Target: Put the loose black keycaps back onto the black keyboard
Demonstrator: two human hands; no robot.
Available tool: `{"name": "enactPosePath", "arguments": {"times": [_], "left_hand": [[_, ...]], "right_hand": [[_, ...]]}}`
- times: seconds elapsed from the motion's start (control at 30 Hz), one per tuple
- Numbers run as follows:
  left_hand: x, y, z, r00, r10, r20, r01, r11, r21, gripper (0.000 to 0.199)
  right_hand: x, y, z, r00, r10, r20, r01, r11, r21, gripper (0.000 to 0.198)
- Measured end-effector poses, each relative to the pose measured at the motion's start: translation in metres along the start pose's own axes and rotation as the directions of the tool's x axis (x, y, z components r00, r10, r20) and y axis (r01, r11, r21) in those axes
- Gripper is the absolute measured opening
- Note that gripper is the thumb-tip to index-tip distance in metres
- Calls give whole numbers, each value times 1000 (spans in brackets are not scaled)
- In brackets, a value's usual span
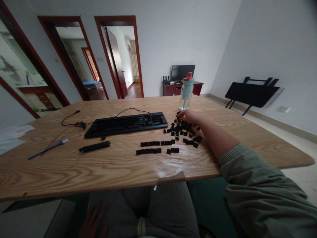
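Observation:
My right hand (187,116) reaches over a loose pile of black keycaps (182,126), its fingers bent and drawn together on a keycap (178,114) at the pile's far edge. Part of the pile lies hidden behind the hand and forearm. Nearer the table's front edge, more keycaps lie in two short rows, a back row (151,143) and a front row (148,151). To the left of the pile sits a black keyboard (128,124) with its cable. My left hand (92,219) rests on my thigh below the table, fingers spread and holding nothing.
A clear bottle with a red lid (187,92) stands just behind my right hand. On the left lie a blue-handled brush (48,149), a black rod-like bundle (95,146) with thin wires, and white paper or cloth (12,138). Clear film covers the wooden table's front edge (170,178).

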State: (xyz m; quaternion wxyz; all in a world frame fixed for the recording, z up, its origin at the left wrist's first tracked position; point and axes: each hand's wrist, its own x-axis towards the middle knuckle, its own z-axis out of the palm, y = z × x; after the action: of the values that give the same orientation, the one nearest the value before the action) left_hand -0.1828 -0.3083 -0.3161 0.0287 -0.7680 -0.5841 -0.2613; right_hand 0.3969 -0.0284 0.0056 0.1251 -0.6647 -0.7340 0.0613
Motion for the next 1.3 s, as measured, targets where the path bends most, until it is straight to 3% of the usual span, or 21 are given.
{"name": "enactPosePath", "arguments": {"times": [0.23, 0.5, 0.8, 1.3], "left_hand": [[-1, -7, 6, 1000, 24, 5, -24, 999, 22, 43], [0, -2, 1, 999, -25, 44, 25, 1000, 7, 43], [-3, -5, 3, 1000, -6, 16, 6, 1000, 3, 43], [-1, -9, 7, 999, 50, -19, -50, 998, 29, 43]], "right_hand": [[-1, 2, -1, 997, 74, -37, -72, 996, 58, 13], [-5, 5, -1, 992, 109, -64, -101, 987, 124, 21], [-4, 1, -4, 996, 66, -60, -66, 998, 5, 28], [-5, 1, -4, 1000, 4, -24, -4, 1000, 28, 25]]}}
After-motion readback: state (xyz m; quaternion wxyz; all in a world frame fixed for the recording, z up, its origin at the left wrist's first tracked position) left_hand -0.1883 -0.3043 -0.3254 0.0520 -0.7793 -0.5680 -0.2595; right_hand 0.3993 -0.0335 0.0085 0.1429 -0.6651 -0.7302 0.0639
